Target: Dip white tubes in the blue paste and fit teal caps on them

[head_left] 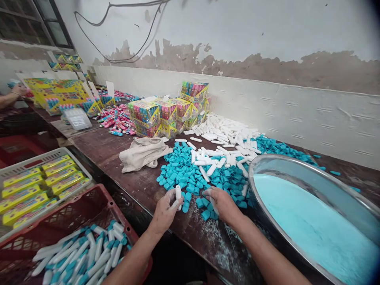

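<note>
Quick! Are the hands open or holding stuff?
Left hand: closed, holding a white tube.
Right hand: at the blue caps; can't tell if it's holding any.

To your left, a pale crate (35,161) holds yellow boxes (22,196). Ahead on the desk (92,146) lies a crumpled cream cloth (144,153), and beyond it stand stacked packs of colourful sticks (170,113) — with a loose pile of pink and blue sticks (117,120) just beside them. You face a patchy white wall (237,31) where a dark cable (118,61) hangs in a loop — and, at far left, a window (56,31) and, below it, another person's hand (20,90).
</note>
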